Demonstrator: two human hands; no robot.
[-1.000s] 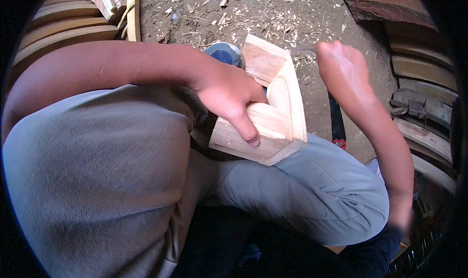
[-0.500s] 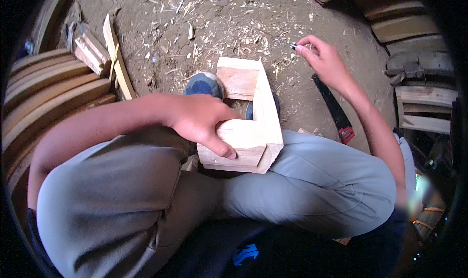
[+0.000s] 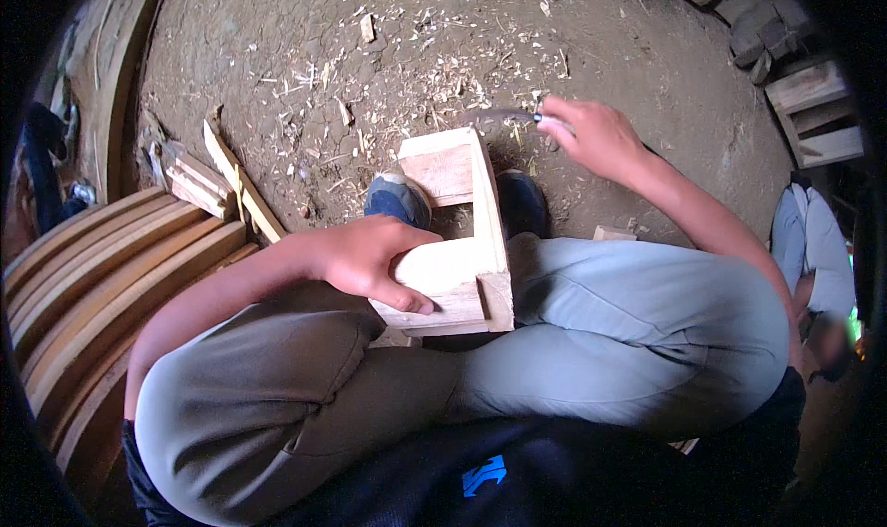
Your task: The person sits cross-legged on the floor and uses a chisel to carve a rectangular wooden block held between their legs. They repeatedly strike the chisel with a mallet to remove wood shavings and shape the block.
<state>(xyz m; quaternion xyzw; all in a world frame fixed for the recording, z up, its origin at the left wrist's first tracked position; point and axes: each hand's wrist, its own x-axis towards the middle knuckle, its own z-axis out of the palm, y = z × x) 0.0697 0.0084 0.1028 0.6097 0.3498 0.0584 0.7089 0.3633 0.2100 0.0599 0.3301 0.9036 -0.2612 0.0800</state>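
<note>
A pale wooden frame [image 3: 492,222] of joined blocks, open on its left side, rests between my knees. My left hand [image 3: 374,264] grips its near block [image 3: 448,266], thumb over the near face and fingers on top. To the frame's far right, my right hand [image 3: 591,134] is closed on the handle of a slim hand tool [image 3: 506,114] with a thin metal shaft. The shaft is smeared by motion and points left above the frame's far end, apart from the wood. Its exact kind cannot be made out.
Curved wooden pieces [image 3: 120,278] are stacked at my left, with small blocks [image 3: 199,185] and a split strip [image 3: 242,181] beyond. Shavings litter the dirt floor [image 3: 277,28]. My shoes [image 3: 397,199] flank the frame. Another person's leg [image 3: 818,241] and a wooden frame [image 3: 818,116] are at right.
My right hand has come nearer the frame, swinging the tool's shaft over toward its far end. My left hand keeps its hold. The view has shifted; the saw on the floor is now mostly hidden.
</note>
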